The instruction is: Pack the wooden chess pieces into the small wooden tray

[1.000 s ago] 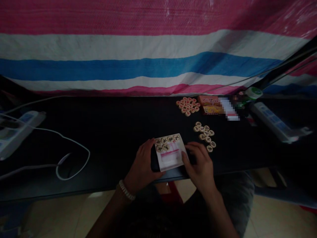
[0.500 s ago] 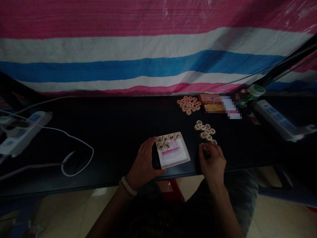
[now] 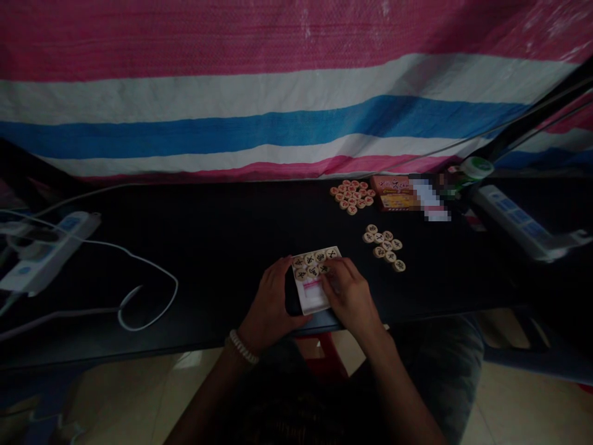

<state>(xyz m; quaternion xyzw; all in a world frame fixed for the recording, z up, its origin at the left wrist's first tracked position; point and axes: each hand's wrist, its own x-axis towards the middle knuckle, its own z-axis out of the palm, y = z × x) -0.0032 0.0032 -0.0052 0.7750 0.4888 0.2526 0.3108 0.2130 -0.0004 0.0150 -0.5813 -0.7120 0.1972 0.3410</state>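
Note:
My left hand (image 3: 271,306) grips the left side of a white square tray (image 3: 311,296) with pink markings, near the desk's front edge. Wooden xiangqi pieces (image 3: 312,262) lie in rows across its upper part. My right hand (image 3: 349,296) reaches over the tray, its fingertips pinched together among those pieces, and any piece between them is mostly hidden. Beyond it lies a loose group of wooden pieces (image 3: 382,247). A dark object (image 3: 291,296) shows under my left hand's fingers.
A tight cluster of pieces (image 3: 352,196) and a printed orange box (image 3: 391,193) stand at the back of the black desk (image 3: 185,247). White power strips (image 3: 46,250) (image 3: 519,222) sit at both sides, with a white cable (image 3: 148,309) at the left.
My right hand has moved left from the loose pieces to over the tray. The tray now sits slightly further left and is more covered by my hand.

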